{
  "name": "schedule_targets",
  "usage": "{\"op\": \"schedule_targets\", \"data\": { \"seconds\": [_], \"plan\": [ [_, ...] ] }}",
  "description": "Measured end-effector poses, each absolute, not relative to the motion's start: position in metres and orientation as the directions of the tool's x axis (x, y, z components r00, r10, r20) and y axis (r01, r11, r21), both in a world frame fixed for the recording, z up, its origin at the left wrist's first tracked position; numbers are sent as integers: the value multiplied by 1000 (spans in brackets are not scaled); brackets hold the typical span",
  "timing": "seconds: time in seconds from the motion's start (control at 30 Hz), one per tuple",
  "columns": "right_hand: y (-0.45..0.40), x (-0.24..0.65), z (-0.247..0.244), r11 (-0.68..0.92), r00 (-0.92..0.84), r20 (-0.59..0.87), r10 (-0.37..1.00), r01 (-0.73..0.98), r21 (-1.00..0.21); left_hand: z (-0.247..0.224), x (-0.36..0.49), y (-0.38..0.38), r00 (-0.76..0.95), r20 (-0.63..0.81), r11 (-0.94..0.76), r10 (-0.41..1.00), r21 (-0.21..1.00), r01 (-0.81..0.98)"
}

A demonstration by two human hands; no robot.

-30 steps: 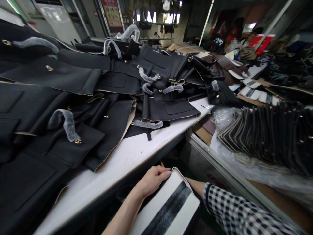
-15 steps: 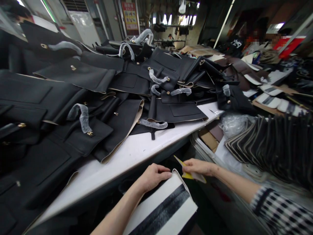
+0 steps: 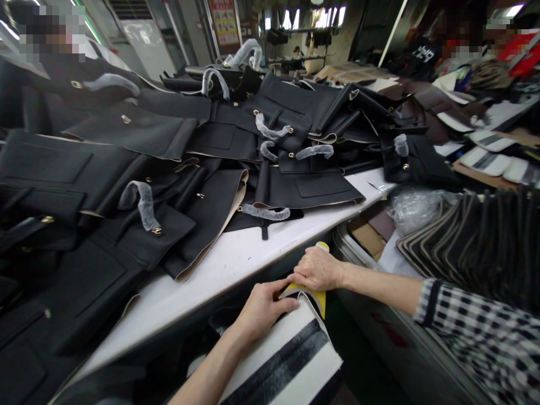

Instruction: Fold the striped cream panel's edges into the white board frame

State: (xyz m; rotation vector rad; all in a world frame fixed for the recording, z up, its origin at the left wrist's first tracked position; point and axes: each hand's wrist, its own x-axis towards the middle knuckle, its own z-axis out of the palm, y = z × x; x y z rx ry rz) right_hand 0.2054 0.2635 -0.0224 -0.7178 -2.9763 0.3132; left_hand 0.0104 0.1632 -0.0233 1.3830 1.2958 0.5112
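Below the table edge, my left hand (image 3: 266, 308) pinches the top corner of a white panel with black stripes (image 3: 291, 337), thumb on its face and fingers along the far side. The panel is tilted, and a thin raised lip runs around its rounded end. My right hand (image 3: 318, 270) is closed around a flat yellow scraper (image 3: 314, 295) whose curved edge lies against the panel's rounded end. Part of the scraper is hidden under my fingers. Both hands nearly touch at that corner.
Black bag pieces (image 3: 312, 188) with plastic-wrapped handles cover much of the white table (image 3: 236, 256). On the right, a bin (image 3: 352, 244) adjoins a row of dark edged panels (image 3: 476, 247) and crumpled plastic (image 3: 415, 211). More striped panels (image 3: 489, 160) lie behind. People are in the background.
My right hand has moved left and up, bringing the scraper from beside the panel onto its rounded end. My left hand still holds the panel in nearly the same place.
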Motion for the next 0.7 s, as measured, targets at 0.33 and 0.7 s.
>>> {"op": "schedule_targets", "data": {
  "seconds": [0.33, 0.7],
  "plan": [
    [260, 203, -16, 923, -926, 6, 378, 377, -73, -21, 9, 161, 357, -347, 150, 868, 866, 477],
    [257, 203, -18, 922, -926, -25, 377, 378, -84, -16, 11, 160, 377, -273, -15, 885, 793, 609]
  ]
}}
